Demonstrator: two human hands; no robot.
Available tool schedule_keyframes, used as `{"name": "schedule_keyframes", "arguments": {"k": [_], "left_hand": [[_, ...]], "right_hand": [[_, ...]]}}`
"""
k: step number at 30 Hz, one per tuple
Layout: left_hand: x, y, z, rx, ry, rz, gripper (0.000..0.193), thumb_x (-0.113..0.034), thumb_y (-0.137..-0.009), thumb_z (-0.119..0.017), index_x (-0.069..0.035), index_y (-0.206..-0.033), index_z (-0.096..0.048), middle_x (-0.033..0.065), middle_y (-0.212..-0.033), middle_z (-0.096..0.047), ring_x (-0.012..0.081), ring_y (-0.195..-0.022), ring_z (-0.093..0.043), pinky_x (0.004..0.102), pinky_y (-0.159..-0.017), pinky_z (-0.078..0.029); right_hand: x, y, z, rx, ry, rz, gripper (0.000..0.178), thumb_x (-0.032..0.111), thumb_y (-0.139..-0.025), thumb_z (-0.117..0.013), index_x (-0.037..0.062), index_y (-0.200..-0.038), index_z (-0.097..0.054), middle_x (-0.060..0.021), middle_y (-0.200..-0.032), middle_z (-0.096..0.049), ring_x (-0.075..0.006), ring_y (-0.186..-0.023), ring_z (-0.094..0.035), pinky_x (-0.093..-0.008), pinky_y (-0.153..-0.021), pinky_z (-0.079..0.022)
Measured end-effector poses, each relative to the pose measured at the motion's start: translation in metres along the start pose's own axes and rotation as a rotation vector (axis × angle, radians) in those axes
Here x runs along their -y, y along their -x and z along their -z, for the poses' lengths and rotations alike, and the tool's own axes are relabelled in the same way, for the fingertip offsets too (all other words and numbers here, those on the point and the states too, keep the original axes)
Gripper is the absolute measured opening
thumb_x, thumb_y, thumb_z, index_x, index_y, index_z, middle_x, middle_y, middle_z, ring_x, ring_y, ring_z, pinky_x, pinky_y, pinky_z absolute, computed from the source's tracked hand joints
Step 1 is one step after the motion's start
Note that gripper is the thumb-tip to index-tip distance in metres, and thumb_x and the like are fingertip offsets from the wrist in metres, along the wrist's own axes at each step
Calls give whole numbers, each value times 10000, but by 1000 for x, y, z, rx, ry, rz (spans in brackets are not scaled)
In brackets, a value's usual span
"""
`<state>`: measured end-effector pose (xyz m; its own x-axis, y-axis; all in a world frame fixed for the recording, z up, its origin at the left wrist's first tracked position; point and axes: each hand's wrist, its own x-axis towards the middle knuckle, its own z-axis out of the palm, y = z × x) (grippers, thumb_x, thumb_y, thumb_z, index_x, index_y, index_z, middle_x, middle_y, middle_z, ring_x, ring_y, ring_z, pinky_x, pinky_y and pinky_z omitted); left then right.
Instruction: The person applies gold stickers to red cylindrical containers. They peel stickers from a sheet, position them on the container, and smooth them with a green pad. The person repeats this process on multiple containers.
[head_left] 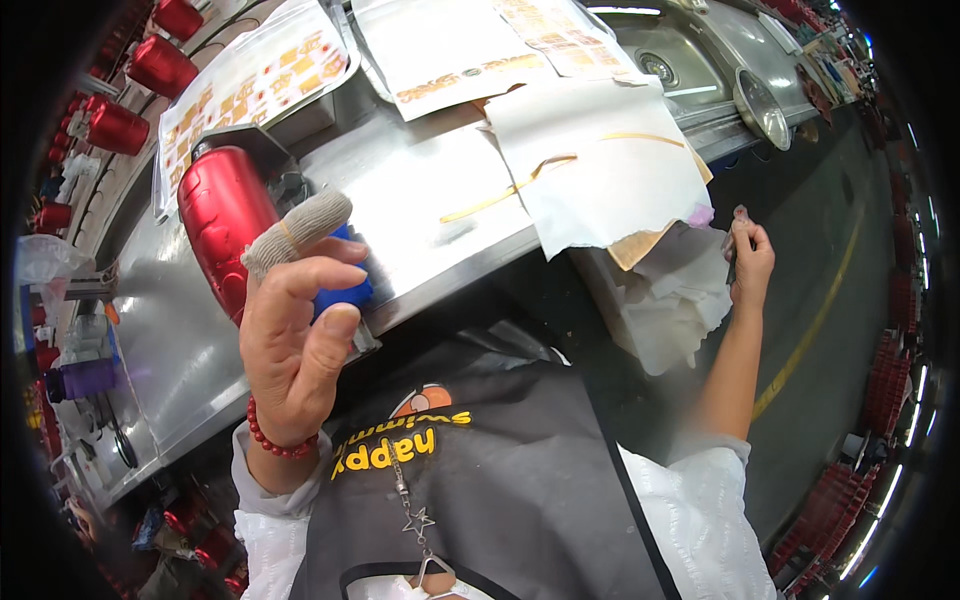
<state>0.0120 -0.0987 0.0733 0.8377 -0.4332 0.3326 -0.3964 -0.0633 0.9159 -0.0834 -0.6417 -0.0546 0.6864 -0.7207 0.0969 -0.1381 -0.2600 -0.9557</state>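
Observation:
My left hand (295, 345) is raised by the bench edge, thumb and fingers apart, holding nothing that I see. A grey knitted cover (298, 232) with a band round it sheathes one of its fingers. Just behind it, a glossy red moulded housing (222, 215) rests by a dark metal holder, and a blue part (345, 285) shows past the fingertips. Out to the right, beyond the bench edge, my right hand (752, 262) is closed in a pinch. Something thin and dark shows at its fingers, too small to name. Torn white paper (675, 295) hangs close beside it.
Printed decal sheets (270, 95) and a white sheet (440, 60) cover the back of the metal bench (420, 225). Torn white backing paper (600, 170) overhangs its edge. A steel sink (690, 75) and a round metal bowl (762, 108) stand back right. Red housings (160, 68) line the left.

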Motion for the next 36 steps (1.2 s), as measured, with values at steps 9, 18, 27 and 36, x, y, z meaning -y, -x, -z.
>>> {"name": "schedule_keyframes", "arguments": {"k": [9,18,27,36], "left_hand": [[5,12,16,-94,-181,-25,223,-137,-1025,-540,12,-1182,-597,220,-1427,-516,249,-1229,-556,417,-1072,-425],[23,25,57,-530,-347,-154,190,-105,-1032,-527,11,-1154,-615,232,-1441,-514,273,-1262,-558,415,-1093,-423],[79,51,88,-746,-364,47,170,-122,-1009,-574,-5,-1099,-656,202,-1364,-558,261,-1181,-587,377,-1038,-446],[78,58,101,-639,-164,158,246,-182,-1013,-610,17,-1154,-636,203,-1349,-557,247,-1136,-617,371,-991,-494]], "right_hand": [[-227,-135,134,-315,1272,183,406,418,-918,-643,44,-1018,-765,-263,-932,-715,-449,-959,-690,-526,-872,-522],[-78,-221,88,-249,716,600,337,3,-941,-512,64,-1196,-725,-135,-1289,-638,-262,-1214,-610,-371,-1064,-471],[241,-40,-422,828,373,1251,413,-134,-824,-529,63,-1118,-743,-167,-1210,-621,-333,-1186,-582,-397,-1008,-488],[276,-11,-583,859,1034,1350,320,64,-881,-636,165,-1157,-762,-64,-1243,-608,-262,-1232,-555,-424,-987,-512]]}}
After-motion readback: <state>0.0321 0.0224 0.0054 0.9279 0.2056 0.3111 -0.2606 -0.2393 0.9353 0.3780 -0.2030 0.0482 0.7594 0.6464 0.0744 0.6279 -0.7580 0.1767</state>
